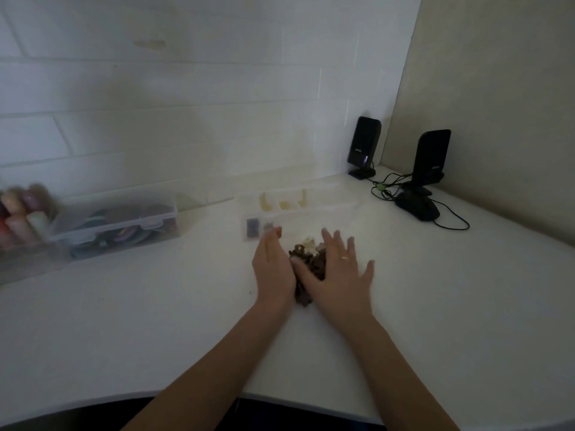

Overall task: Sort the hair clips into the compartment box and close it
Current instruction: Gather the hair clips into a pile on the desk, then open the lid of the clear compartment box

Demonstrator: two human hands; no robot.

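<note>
Clear compartment box (311, 209), apparently few clips

Your left grip (273, 262) and right grip (339, 269) flank the hair clips (308, 259) on the bench (155, 321). The compartment box (298, 213) lies just beyond them; a storage box (121, 228) sits far left, two speakers (364, 147) far right behind.
</note>
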